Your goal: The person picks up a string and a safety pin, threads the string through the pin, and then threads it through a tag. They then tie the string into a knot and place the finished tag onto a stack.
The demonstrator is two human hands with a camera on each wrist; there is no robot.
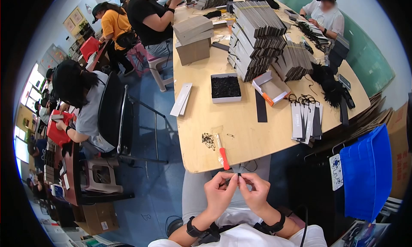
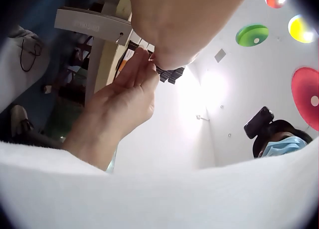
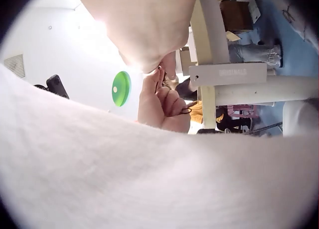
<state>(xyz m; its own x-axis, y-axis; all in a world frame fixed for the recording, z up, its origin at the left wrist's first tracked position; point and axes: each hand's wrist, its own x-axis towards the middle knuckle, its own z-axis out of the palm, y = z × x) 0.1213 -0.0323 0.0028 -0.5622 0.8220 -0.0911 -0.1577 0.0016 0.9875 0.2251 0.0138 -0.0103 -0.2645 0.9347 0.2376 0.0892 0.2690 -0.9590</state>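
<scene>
Close to the table's near edge, over the lap, my left hand [image 1: 219, 192] and right hand [image 1: 255, 191] meet at the fingertips. Between them they pinch a small black cord [image 1: 239, 174], mostly hidden by the fingers. In the right wrist view a thin dark loop [image 3: 186, 110] of it stands out by the left hand's curled fingers. A pale grey hang tag [image 3: 229, 73] with printed lettering and a punched hole shows just beyond the hands; the left wrist view has the tag [image 2: 92, 25] too. Ahead on the table lie a red-handled tool [image 1: 224, 158] and a small heap of dark loops [image 1: 208, 140].
A white box [image 1: 226, 99] of black bits stands mid-table, beside an open orange-and-white box [image 1: 271, 87]. Strung tags [image 1: 305, 120] lie to the right, banded tag stacks [image 1: 257, 41] behind. A blue bin [image 1: 368, 174] stands at right; other people work around.
</scene>
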